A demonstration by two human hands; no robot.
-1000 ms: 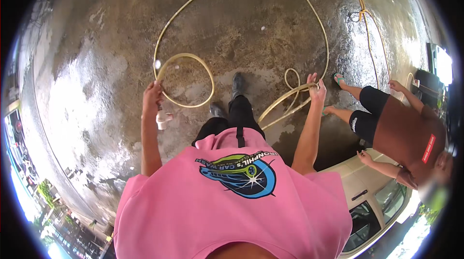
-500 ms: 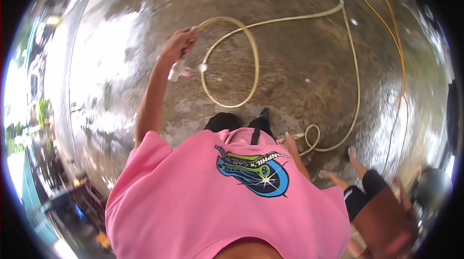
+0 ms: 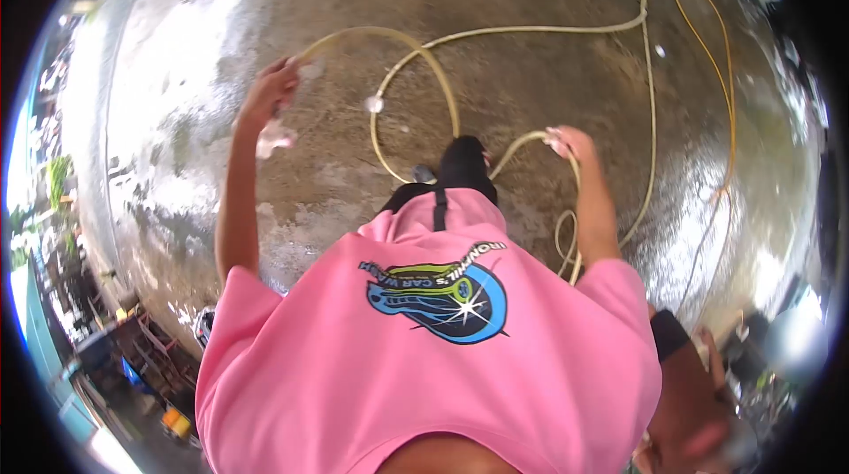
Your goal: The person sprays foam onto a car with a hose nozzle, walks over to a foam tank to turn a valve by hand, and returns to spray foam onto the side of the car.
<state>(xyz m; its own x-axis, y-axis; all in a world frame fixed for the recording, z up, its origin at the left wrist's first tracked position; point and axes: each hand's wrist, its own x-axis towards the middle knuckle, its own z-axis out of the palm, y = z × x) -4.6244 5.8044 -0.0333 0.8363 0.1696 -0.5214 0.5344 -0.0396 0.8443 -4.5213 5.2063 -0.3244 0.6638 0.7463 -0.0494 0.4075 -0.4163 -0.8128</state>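
Observation:
My left hand (image 3: 272,89) is stretched forward at the left, its fingers closed round a pale yellow hose (image 3: 376,31). From there the hose arcs rightward and down towards my legs. Just below this hand is something white and blurred (image 3: 275,140), whose kind I cannot make out. My right hand (image 3: 573,143), at the right and above hip height in the picture, is closed on another stretch of the same kind of pale hose. That stretch bends down on both sides of the hand, with a small loop (image 3: 566,231) hanging beneath. Whitish material, perhaps foam, shows at the right fingers.
More pale hose runs over the wet concrete floor (image 3: 531,76). A thinner orange hose (image 3: 730,103) lies at the right. Another person (image 3: 690,394) in dark shorts is at the lower right. Assorted items, including a yellow object (image 3: 176,422), stand at the lower left.
My left hand has moved left and slightly down with the hose. My right hand has risen from beside my hip, lifting hose off the floor. One leg has stepped forward.

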